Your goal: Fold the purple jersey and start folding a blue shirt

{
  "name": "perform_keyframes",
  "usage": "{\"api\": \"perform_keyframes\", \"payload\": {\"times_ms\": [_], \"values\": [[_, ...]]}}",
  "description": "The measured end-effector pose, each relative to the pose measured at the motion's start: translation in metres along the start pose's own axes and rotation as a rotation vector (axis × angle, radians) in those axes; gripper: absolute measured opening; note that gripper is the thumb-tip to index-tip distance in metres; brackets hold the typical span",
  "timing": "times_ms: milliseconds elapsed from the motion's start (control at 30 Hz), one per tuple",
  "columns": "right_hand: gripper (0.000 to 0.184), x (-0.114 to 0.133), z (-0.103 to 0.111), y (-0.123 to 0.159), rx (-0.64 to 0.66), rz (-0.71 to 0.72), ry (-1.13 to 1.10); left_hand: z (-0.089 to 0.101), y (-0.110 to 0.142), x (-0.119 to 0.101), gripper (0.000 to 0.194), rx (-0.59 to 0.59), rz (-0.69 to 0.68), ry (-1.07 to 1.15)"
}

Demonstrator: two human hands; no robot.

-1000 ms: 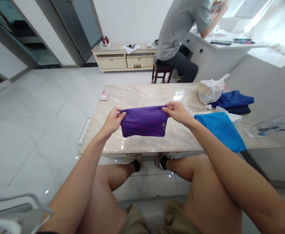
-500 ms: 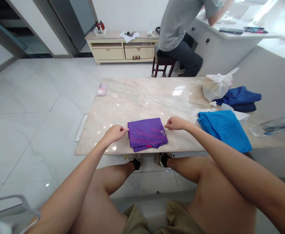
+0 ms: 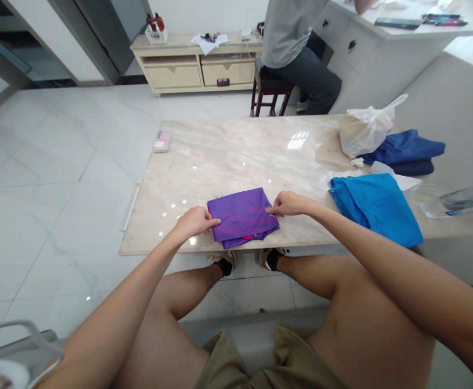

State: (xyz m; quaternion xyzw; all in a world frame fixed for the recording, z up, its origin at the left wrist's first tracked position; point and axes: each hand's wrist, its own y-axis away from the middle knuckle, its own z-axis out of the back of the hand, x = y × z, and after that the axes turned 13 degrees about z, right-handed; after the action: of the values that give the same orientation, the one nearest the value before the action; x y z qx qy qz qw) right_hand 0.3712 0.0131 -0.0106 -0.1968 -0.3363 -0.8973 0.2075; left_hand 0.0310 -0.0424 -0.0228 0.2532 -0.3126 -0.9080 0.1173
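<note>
I sit in a bright room with a white marble-tiled floor [image 3: 54,162] stretching across the left of the view. Along the far wall at the top, a low cream cabinet [image 3: 196,70] holds a small basket of bottles [image 3: 156,29] and some papers. At upper right, a person [image 3: 297,48] in a grey T-shirt sits on a dark wooden stool [image 3: 271,94] with their back to me, leaning at a white counter [image 3: 353,46].

In front of me, filling the middle of the frame, is a long cream marble desk [image 3: 228,156]. Toward its right end lie a white plastic bag [image 3: 364,129], a navy garment [image 3: 406,151] just beside it, and a bright blue garment [image 3: 376,208] nearer me. A clear plastic bottle [image 3: 469,197] lies at the far right edge, and a small pink packet [image 3: 161,143] sits near the desk's left edge.

The folded purple garment [image 3: 242,216] lies flat on the desk's near edge, at lower centre, between my hands. My left hand [image 3: 194,223] rests on its left side, with the fingers [image 3: 214,221] closed on the edge. My right hand [image 3: 291,203] reaches its right side, and the fingertips [image 3: 269,210] come together narrowly on the cloth.
</note>
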Motion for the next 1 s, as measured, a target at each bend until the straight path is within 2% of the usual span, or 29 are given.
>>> {"api": "perform_keyframes", "payload": {"times_ms": [100, 200, 233, 267, 300, 367, 433, 500, 567, 700, 767, 867, 1000], "values": [[0.048, 0.001, 0.003, 0.010, -0.024, 0.024, -0.025, -0.002, 0.015, -0.005, 0.050, 0.043, -0.036, 0.114], [0.045, -0.005, 0.000, 0.017, 0.061, 0.009, 0.033, -0.013, 0.028, -0.010, 0.050, 0.274, -0.012, 0.159], [0.044, -0.008, -0.002, 0.019, 0.103, -0.020, 0.084, -0.017, 0.031, -0.011, 0.050, 0.322, 0.005, 0.118], [0.042, -0.012, -0.003, 0.020, 0.139, -0.055, 0.141, -0.019, 0.032, -0.011, 0.051, 0.305, 0.014, 0.052], [0.041, -0.017, -0.005, 0.021, 0.165, -0.084, 0.189, -0.021, 0.033, -0.011, 0.051, 0.218, 0.006, -0.022], [0.042, -0.027, -0.007, 0.022, 0.186, -0.099, 0.216, -0.023, 0.029, -0.009, 0.044, -0.074, -0.058, -0.130], [0.044, -0.035, -0.009, 0.022, 0.191, -0.067, 0.158, -0.022, 0.021, -0.010, 0.028, -0.321, -0.162, -0.142], [0.045, -0.039, -0.012, 0.021, 0.203, -0.038, 0.098, -0.023, 0.009, -0.013, 0.019, -0.395, -0.258, -0.103], [0.039, -0.040, -0.014, 0.019, 0.223, -0.016, 0.056, -0.027, -0.004, -0.019, 0.022, -0.358, -0.280, -0.069], [0.031, -0.039, -0.012, 0.016, 0.225, 0.013, -0.002, -0.040, -0.022, -0.034, 0.035, -0.213, -0.153, -0.059], [0.036, -0.040, -0.009, 0.015, 0.194, 0.013, 0.017, -0.046, -0.025, -0.040, 0.037, -0.132, -0.110, -0.103], [0.047, -0.042, -0.006, 0.016, 0.143, 0.012, 0.079, -0.049, -0.024, -0.045, 0.040, -0.023, -0.130, -0.158], [0.048, -0.043, -0.006, 0.020, 0.127, -0.002, 0.119, -0.040, -0.019, -0.038, 0.034, -0.060, -0.125, -0.106]]}}
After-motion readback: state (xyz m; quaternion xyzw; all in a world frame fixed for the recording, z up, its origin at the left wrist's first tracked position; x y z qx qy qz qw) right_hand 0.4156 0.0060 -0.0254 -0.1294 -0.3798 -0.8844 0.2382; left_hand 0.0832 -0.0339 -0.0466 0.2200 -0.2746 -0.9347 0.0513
